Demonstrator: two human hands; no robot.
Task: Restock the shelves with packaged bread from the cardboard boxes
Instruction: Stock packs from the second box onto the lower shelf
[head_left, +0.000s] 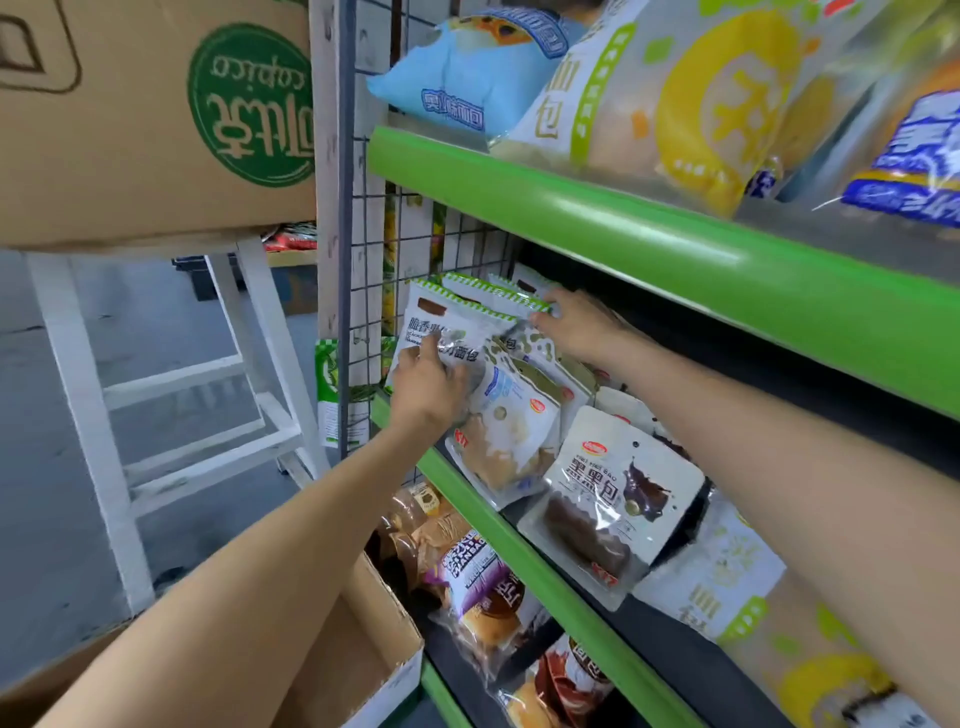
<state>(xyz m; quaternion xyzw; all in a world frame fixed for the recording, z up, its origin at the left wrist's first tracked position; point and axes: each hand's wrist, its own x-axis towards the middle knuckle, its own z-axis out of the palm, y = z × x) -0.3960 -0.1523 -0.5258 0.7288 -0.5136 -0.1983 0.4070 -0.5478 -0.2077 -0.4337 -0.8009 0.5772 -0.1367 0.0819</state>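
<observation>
Now I see both arms stretched to the far left end of the middle shelf (519, 525), under the green edge of the upper shelf (649, 228). My left hand (428, 387) grips the front white bread pack (441, 325) with green striped top, fingers curled on its face. My right hand (569, 325) pinches the top edge of the pack behind (498, 293). Just right of them lie more bread packs, one with a dark loaf (605, 504). An open cardboard box (384, 639) sits near, low left, and another box (156, 119) rests up left on a white stand (93, 415).
</observation>
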